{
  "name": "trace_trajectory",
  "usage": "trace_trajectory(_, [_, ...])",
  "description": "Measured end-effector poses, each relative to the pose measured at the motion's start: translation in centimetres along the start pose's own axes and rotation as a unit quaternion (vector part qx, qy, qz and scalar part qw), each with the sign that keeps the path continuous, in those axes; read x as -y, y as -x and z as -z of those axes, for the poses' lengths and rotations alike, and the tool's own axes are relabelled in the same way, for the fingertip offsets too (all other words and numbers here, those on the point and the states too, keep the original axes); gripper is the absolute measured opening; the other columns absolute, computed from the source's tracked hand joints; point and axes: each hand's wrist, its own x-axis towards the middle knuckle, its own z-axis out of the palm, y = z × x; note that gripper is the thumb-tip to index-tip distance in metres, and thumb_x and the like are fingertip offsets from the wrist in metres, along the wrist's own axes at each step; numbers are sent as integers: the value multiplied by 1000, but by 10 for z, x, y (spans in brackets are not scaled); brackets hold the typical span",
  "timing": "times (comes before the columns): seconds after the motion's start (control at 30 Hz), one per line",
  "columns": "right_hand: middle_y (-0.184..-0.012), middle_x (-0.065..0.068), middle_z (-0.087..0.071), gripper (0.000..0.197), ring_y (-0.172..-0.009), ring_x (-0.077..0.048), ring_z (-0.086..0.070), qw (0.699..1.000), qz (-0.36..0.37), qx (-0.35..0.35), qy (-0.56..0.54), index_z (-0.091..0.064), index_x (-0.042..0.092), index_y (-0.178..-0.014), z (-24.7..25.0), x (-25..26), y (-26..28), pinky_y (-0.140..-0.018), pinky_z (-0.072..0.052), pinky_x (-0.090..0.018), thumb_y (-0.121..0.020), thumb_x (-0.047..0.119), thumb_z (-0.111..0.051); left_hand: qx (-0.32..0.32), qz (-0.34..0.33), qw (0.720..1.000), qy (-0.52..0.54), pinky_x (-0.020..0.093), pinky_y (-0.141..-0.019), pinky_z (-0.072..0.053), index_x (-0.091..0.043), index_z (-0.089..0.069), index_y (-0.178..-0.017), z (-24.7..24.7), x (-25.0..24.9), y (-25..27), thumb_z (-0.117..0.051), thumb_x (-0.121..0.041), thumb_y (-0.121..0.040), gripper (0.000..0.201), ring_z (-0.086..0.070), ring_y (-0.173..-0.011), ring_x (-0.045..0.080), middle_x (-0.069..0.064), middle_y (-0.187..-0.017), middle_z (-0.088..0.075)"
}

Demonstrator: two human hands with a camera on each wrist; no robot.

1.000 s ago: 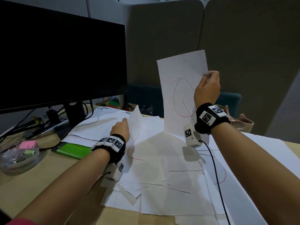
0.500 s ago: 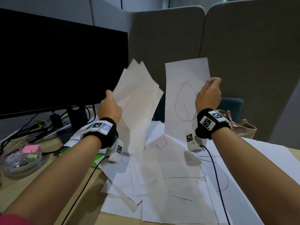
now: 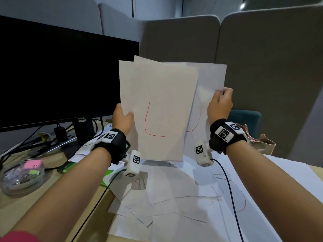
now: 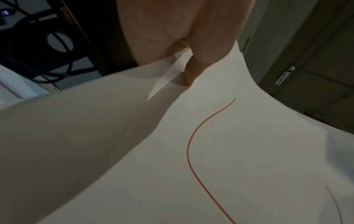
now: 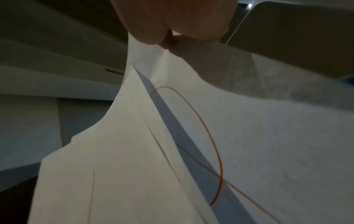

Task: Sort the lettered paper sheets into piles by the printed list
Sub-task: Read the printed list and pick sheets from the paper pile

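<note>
My left hand [image 3: 122,119] grips white paper sheets w/ red L [image 3: 157,105]; right hand [image 3: 219,106] pinches white red-marked sheet [image 3: 211,79] behind, above bench papers [image 3: 174,198].

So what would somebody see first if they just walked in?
Probably the white sheet with a big red L, held up in the middle by the left hand. The right hand holds another sheet just behind it. A big black monitor fills the left side, above a messy paper pile.
</note>
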Motion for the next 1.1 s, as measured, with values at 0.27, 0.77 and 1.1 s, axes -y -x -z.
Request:
trace_trajectory(0.27, [-78, 1, -49, 15, -72, -12, -46, 971, -162, 96, -149, -48, 21, -82, -6, -21, 11, -68, -42, -30, -95, 17, -43, 9, 65, 996, 61, 43, -90, -49, -8, -64, -98, -12, 24, 12, -62, -16, -90, 12, -63, -92, 25, 10, -100, -69])
trace_trajectory(0.77, [-88, -6, -57, 14, -80, -19, -52, 947, -223, 137, -186, -53, 19, -87, -6, -34, 16, -70, -46, -33, -97, 15, -43, 56, 91, 987, 117, 46, -102, -45, -12, -62, -112, -23, 25, 9, -54, -13, -95, 19, -61, -110, 28, 7, -114, -66])
trace_trajectory(1.1, [-94, -5, -62, 13, -88, -19, -57, 941, -231, 128, -209, -55, 18, -93, -11, -28, 19, -88, -49, -42, -98, 14, -44, 57, 80, 989, 112, 41, -102, -44, -15, -58, -112, -25, 19, 11, -52, -14, -96, 17, -59, -111, 25, 4, -113, -63])
